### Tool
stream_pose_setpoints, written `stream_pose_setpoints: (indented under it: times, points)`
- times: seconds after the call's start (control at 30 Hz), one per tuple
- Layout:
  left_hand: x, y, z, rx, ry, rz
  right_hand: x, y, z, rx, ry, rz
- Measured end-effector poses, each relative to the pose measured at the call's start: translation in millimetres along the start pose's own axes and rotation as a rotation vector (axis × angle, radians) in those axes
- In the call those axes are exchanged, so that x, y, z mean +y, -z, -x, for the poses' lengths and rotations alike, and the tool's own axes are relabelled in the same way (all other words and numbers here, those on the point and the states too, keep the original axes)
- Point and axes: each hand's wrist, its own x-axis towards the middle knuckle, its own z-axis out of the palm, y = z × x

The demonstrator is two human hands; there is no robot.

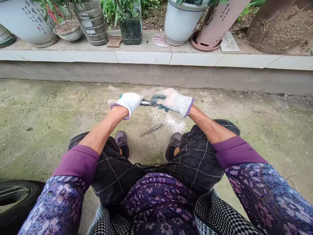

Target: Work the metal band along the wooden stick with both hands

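My left hand [129,104] and my right hand [170,101] wear white knit work gloves with dark rubber-coated palms and purple cuffs. Both hands grip a slim metal rod [145,102] in front of my knees, and the gloves hide most of it. A pale tip pokes out [110,102] to the left of my left hand. A second, loose metal rod [151,129] lies on the concrete ground [146,147] between my shoes, below my hands. Whitish powder [172,123] is scattered on the ground beneath my right hand.
A raised concrete ledge with white facing [143,57] runs ahead, holding several potted plants and a plastic bottle planter [130,27]. A dark tyre [18,204] shows at lower left. My knees and shoes [122,143] are directly below my forearms.
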Motion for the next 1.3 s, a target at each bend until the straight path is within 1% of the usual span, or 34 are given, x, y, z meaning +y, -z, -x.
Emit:
stream_pose_setpoints:
  times: [0.07,0.1,0.13,0.2,0.27,0.33,0.4,0.43,0.47,0.53,0.57,0.63,0.7,0.77,0.83,0.9,0.97,1.03,1.1,1.13,1.2,1.23,1.3]
  points:
    - [13.1,-4.1,3.9,-0.087,-0.106,-0.048,4.6,12.0,-5.3,0.089,-0.026,0.012]
    - [18.6,-3.5,6.4,-0.098,-0.142,-0.037,8.5,17.3,-8.6,0.124,-0.038,0.009]
    - [22.8,-1.2,8.9,-0.082,-0.168,-0.004,13.0,21.5,-11.9,0.158,-0.049,0.002]
    - [26.3,7.1,13.9,0.000,-0.201,0.133,21.6,25.6,-17.1,0.201,-0.052,-0.013]
    - [23.9,17.0,17.9,0.110,-0.194,0.341,26.7,23.2,-19.6,0.215,-0.055,-0.030]
    - [17.5,24.8,19.9,0.206,-0.128,0.542,26.2,14.9,-19.1,0.187,-0.055,-0.041]
    - [9.5,27.9,18.6,0.263,-0.028,0.654,20.7,3.0,-15.9,0.120,-0.042,-0.020]
    - [5.6,27.3,16.7,0.281,0.018,0.653,16.8,-3.0,-13.7,0.068,-0.029,0.006]
    - [2.5,25.2,14.0,0.284,0.054,0.606,12.8,-8.3,-11.3,0.008,-0.016,0.039]
    - [-0.3,17.2,7.8,0.237,0.092,0.390,6.3,-15.1,-7.2,-0.087,0.005,0.098]
    - [0.5,11.7,4.9,0.188,0.087,0.256,4.5,-15.8,-6.0,-0.109,0.008,0.122]
    - [6.4,0.2,0.9,0.062,0.024,0.028,4.8,-11.6,-5.9,-0.095,0.019,0.159]
    - [15.3,-7.6,0.3,-0.034,-0.090,-0.079,9.7,-1.9,-8.2,-0.029,0.029,0.166]
    - [23.2,-7.8,2.9,-0.073,-0.183,-0.074,16.7,9.7,-11.6,0.035,0.032,0.141]
    - [27.3,-0.6,7.8,-0.040,-0.222,0.023,22.6,19.0,-15.1,0.084,0.030,0.091]
    - [27.5,10.2,13.6,0.020,-0.222,0.197,25.3,23.3,-18.0,0.108,0.035,0.023]
    - [25.0,19.5,18.7,0.068,-0.186,0.414,24.5,21.8,-19.8,0.126,0.022,-0.064]
    - [20.5,24.6,20.7,0.093,-0.107,0.622,20.9,15.7,-20.2,0.141,-0.005,-0.135]
    - [13.3,25.7,18.3,0.130,-0.012,0.762,15.8,7.0,-18.6,0.133,-0.013,-0.143]
    - [8.8,25.0,15.5,0.153,0.032,0.791,13.1,2.5,-17.0,0.113,-0.013,-0.123]
    - [-0.3,21.6,8.0,0.190,0.112,0.740,8.3,-5.2,-12.8,0.035,-0.024,-0.064]
    - [-3.8,19.0,4.1,0.193,0.141,0.651,6.5,-7.7,-10.6,-0.006,-0.032,-0.036]
    - [-5.9,12.1,-2.0,0.157,0.156,0.385,4.8,-9.3,-6.9,-0.056,-0.042,-0.004]
